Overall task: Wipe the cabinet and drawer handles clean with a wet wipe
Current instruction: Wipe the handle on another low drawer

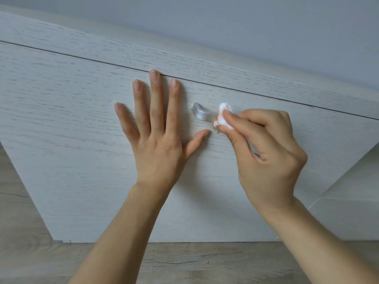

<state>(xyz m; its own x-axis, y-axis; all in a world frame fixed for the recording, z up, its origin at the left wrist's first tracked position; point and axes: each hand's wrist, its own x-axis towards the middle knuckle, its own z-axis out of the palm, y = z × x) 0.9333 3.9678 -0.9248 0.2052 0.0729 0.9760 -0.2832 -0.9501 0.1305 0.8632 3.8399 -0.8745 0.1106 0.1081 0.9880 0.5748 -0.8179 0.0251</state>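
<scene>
A silver metal handle (202,114) sticks out of a white wood-grain drawer front (82,140). My right hand (264,152) pinches a small white wet wipe (223,117) and wraps it around the handle's right part, which the wipe hides. The wipe shows an orange stain at its lower edge. My left hand (155,136) lies flat on the drawer front just left of the handle, fingers straight and spread, thumb below the handle.
The cabinet's top panel (184,56) runs above the drawer, with a pale wall (266,27) behind it. Grey wood-look floor (184,261) lies below, and a white side panel (352,193) angles away at the right.
</scene>
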